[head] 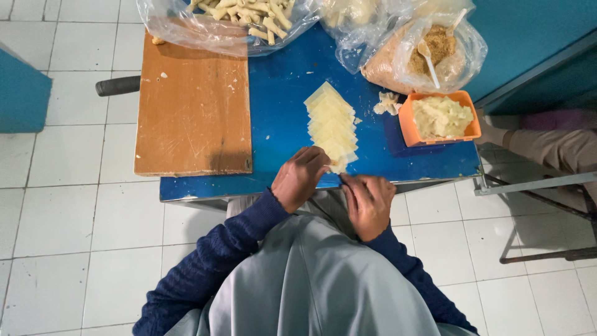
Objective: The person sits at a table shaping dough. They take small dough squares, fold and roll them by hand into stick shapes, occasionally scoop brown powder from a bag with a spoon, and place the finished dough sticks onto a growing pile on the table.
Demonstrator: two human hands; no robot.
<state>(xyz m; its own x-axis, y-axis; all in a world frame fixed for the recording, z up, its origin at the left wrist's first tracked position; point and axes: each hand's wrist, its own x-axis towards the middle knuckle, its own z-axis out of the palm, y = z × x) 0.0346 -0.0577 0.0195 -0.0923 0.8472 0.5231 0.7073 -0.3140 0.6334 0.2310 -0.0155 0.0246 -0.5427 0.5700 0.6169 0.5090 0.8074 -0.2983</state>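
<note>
A row of pale yellow square dough sheets (pixel 331 121) lies overlapped on the blue table (pixel 280 124), running from the middle toward the near edge. My left hand (pixel 300 178) rests curled on the nearest sheet at the table's front edge. My right hand (pixel 368 204) is just off the edge beside it, fingers bent, its fingertips touching the corner of that same sheet. Whether either hand has the sheet lifted I cannot tell. Both arms are in dark blue knit sleeves.
A wooden cutting board (pixel 193 106) lies at the table's left. An orange tub of pale filling (pixel 440 117) sits at right, with a bag of crumbs and a white spoon (pixel 429 53) behind it. A bag of rolled sticks (pixel 249 15) is at the back. White tiled floor surrounds.
</note>
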